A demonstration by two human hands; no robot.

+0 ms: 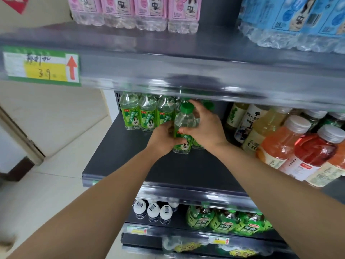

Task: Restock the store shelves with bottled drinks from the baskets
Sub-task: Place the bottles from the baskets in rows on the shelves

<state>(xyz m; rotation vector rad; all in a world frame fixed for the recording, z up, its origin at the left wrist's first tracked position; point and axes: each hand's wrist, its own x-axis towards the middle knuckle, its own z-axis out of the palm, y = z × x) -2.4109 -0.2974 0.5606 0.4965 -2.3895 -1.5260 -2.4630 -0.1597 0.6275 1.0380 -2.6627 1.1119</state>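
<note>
Both hands clamped on one green-capped bottle (183, 126) standing mid-depth on the middle shelf (130, 165): left hand (164, 139) gripping its label, right hand (203, 126) wrapped around its upper body.

Pink-label bottles (134, 12), 12 o'clock: tops cut off by the frame edge. Blue-label bottles (298, 21), 1 o'clock: cut off at the top and right. Price tag (42, 66), 10 o'clock: motion-blurred, small print unreadable. Green-cap bottle (183, 126), centre: label partly covered by left hand (164, 139) and by the thumb of right hand (205, 128). Bottles behind right hand: mostly hidden, count not determinable. Bottom-shelf packs (186, 245), 6 o'clock: blurred, print illegible, cut off below.
</note>
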